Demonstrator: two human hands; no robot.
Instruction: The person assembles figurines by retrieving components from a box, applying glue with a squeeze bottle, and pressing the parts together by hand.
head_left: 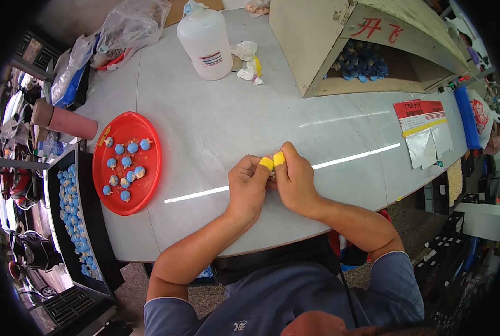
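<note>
Above the middle of the table, my left hand (249, 182) and my right hand (296, 178) meet, thumbs side by side and fingers curled in. Yellow tape wraps both thumb tips. A tiny piece shows between the thumbs, but the fingers cover nearly all of it and I cannot make out what it is. To the left of my hands, a round red plate (153, 193) carries several small round blue-and-pale figure pieces (127, 162).
Far left, a black bin (96, 224) holds many similar blue pieces. A pink bottle (73, 122) lies by the plate. At the back stand a translucent white jug (205, 42), crumpled tissue (249, 53) and a beige box (311, 45) with blue pieces inside. Printed sheets (423, 131) lie right.
</note>
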